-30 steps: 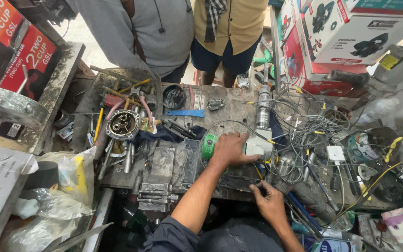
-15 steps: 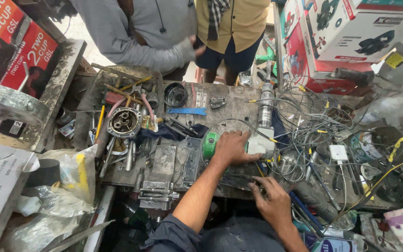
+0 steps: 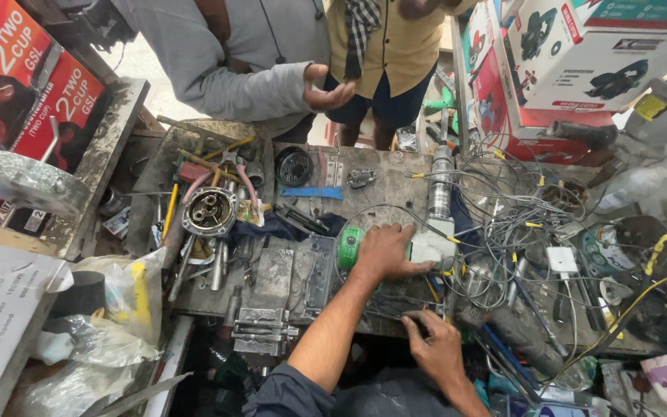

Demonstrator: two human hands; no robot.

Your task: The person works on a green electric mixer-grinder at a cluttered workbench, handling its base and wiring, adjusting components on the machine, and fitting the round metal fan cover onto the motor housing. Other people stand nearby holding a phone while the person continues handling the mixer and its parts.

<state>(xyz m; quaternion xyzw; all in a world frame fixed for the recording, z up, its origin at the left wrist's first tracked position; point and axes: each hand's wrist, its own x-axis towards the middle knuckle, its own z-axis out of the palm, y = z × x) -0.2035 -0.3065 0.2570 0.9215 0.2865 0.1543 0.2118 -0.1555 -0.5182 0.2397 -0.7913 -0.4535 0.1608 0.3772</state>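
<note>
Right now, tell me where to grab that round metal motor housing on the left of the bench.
Grip the round metal motor housing by its outer rim, coming from above. It lies flat with its open face up, and tools crowd its sides, so the top looks like the freest approach.

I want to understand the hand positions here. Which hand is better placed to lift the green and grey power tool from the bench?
Probably the left hand: it already lies on the green and grey power tool. The right hand is at the near bench edge among thin wires.
</note>
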